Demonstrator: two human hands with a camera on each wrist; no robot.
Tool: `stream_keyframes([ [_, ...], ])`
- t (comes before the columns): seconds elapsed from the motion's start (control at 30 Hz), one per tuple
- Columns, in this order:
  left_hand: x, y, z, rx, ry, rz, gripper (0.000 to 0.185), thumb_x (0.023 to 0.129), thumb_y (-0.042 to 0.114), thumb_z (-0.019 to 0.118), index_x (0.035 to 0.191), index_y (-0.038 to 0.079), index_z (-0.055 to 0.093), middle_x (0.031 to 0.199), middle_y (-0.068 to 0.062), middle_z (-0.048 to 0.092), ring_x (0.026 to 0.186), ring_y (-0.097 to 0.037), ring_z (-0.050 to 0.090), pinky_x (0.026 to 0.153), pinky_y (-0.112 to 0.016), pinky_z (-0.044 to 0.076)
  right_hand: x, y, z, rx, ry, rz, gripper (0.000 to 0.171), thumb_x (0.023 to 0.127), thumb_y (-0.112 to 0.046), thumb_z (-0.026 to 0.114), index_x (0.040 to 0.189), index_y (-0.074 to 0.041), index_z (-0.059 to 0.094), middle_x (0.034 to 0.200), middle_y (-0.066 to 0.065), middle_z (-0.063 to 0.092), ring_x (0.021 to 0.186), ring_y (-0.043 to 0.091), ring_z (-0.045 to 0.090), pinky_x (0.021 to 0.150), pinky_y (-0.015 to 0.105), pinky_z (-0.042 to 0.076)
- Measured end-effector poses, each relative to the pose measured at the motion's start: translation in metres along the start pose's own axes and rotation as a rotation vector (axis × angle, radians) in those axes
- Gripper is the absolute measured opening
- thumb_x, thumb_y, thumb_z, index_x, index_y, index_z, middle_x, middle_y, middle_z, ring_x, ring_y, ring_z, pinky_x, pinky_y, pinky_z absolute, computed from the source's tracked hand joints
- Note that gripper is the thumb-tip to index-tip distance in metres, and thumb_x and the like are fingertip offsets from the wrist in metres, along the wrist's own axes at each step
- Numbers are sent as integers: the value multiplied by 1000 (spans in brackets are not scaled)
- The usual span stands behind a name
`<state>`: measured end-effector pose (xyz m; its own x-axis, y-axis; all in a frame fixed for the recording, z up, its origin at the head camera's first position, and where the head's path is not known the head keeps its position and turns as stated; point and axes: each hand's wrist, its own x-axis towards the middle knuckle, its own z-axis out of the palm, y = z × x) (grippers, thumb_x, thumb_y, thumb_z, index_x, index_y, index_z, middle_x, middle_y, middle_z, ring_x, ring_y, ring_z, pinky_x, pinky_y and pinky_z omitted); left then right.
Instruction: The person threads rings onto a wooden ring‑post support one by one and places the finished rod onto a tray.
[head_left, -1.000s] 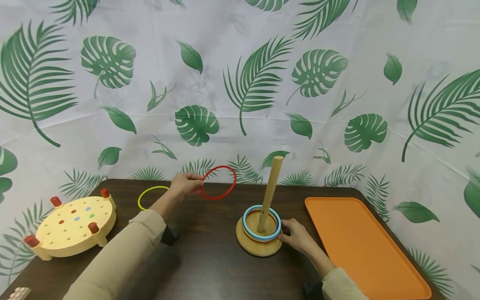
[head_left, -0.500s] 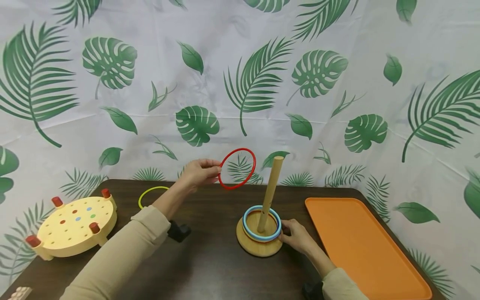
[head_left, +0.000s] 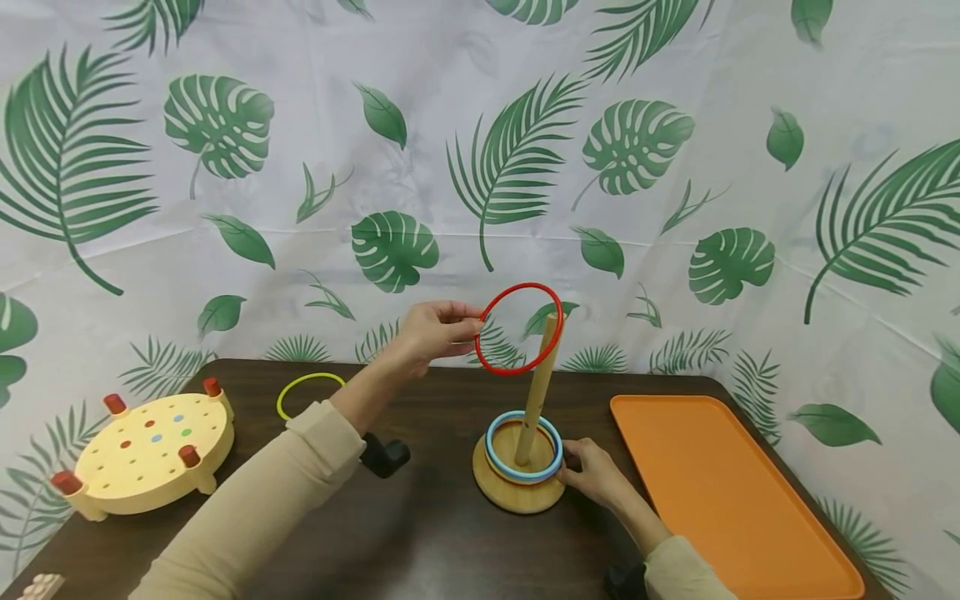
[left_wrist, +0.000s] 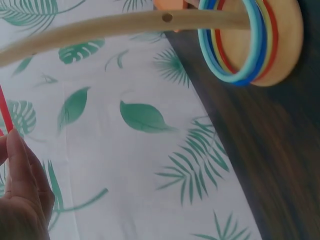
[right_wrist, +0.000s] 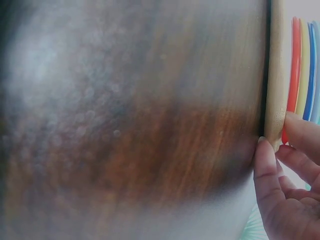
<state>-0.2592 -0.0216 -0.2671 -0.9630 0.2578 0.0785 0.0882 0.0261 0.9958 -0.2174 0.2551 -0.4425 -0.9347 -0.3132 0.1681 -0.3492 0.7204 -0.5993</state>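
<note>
A wooden peg (head_left: 542,385) stands on a round wooden base (head_left: 517,493) near the table's middle, with several coloured rings (head_left: 523,472) stacked at its foot. My left hand (head_left: 438,332) pinches a red ring (head_left: 521,328) in the air, held upright so that it overlaps the peg's top. In the left wrist view only a sliver of that red ring (left_wrist: 6,111) shows above my fingers (left_wrist: 20,165), with the peg (left_wrist: 120,24) and stacked rings (left_wrist: 240,47) beyond. My right hand (head_left: 592,471) grips the base's right edge; its fingers (right_wrist: 285,165) press the base rim (right_wrist: 274,75).
A yellow ring (head_left: 309,394) lies flat at the table's back left. A pale yellow round pegboard (head_left: 146,446) with red knobs sits at the left. An orange tray (head_left: 720,483) lies at the right. A leaf-print cloth (head_left: 480,167) hangs behind the table.
My left hand has carried the red ring up and to the right, from above the table's back to the peg's top. The right hand has stayed on the base.
</note>
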Motion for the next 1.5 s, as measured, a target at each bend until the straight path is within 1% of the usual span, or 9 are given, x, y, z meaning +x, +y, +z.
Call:
stream_keyframes([
  [0.1, 2, 1, 9, 11, -16, 9, 26, 88, 5, 63, 113, -4, 62, 101, -13, 65, 85, -16, 65, 79, -33, 57, 0, 0, 0, 3, -5, 2, 30, 76, 1, 68, 106, 4, 66, 94, 8, 61, 91, 25, 60, 80, 39, 52],
  [0.23, 6, -1, 18, 25, -27, 0, 24, 88, 4, 64, 111, -2, 63, 100, -14, 64, 89, -23, 65, 79, -36, 57, 1, 1, -1, 25, -21, -5, 30, 77, 2, 68, 107, 5, 66, 95, 10, 62, 87, 24, 63, 75, 32, 54],
  [0.3, 8, -3, 21, 23, -31, -8, 23, 88, 4, 64, 110, -2, 64, 96, -12, 64, 86, -21, 65, 79, -37, 57, 2, 2, -1, 34, -28, -9, 31, 77, 3, 67, 108, 6, 65, 94, 10, 63, 87, 25, 63, 73, 28, 54],
  [0.53, 10, -16, 31, 6, -42, -25, 23, 86, 0, 64, 108, -6, 63, 86, -5, 62, 74, -11, 61, 73, -34, 58, 2, 1, -1, 40, -25, 7, 33, 77, 3, 68, 110, 7, 64, 95, 12, 61, 88, 25, 63, 73, 33, 55],
  [0.67, 12, -29, 34, 38, -30, -59, 22, 86, 0, 65, 107, -6, 65, 86, -8, 65, 70, -11, 63, 73, -34, 58, 2, 1, -2, 41, -21, -19, 31, 76, 3, 67, 107, 6, 65, 96, 13, 62, 84, 24, 65, 69, 26, 55],
  [0.87, 14, -58, 32, 73, -1, -132, 18, 85, -1, 65, 102, -7, 66, 83, -10, 68, 61, -10, 62, 69, -35, 59, 1, 0, -2, 25, -12, -9, 33, 76, 1, 68, 108, 7, 65, 96, 12, 59, 88, 25, 63, 74, 30, 55],
  [1.07, 14, -82, 30, 110, 20, -200, 17, 84, -2, 66, 101, -6, 67, 87, -15, 69, 62, -12, 63, 71, -36, 59, 1, 1, -1, 22, -4, -14, 32, 75, 2, 69, 107, 6, 65, 95, 12, 59, 87, 26, 63, 74, 30, 55],
  [1.3, 13, -102, 29, 142, 43, -224, 15, 83, -2, 67, 98, -5, 68, 83, -12, 69, 60, -12, 64, 74, -40, 58, 1, 1, -1, 33, -7, -32, 30, 75, 2, 69, 105, 4, 67, 95, 12, 61, 84, 24, 65, 70, 27, 54],
  [1.5, 12, -110, 33, 134, 56, -238, 15, 82, -5, 67, 96, -7, 68, 76, -8, 65, 59, -12, 64, 69, -36, 59, 2, 1, -1, 24, -11, -33, 31, 76, 1, 69, 106, 3, 66, 94, 11, 60, 82, 22, 63, 70, 28, 53],
])
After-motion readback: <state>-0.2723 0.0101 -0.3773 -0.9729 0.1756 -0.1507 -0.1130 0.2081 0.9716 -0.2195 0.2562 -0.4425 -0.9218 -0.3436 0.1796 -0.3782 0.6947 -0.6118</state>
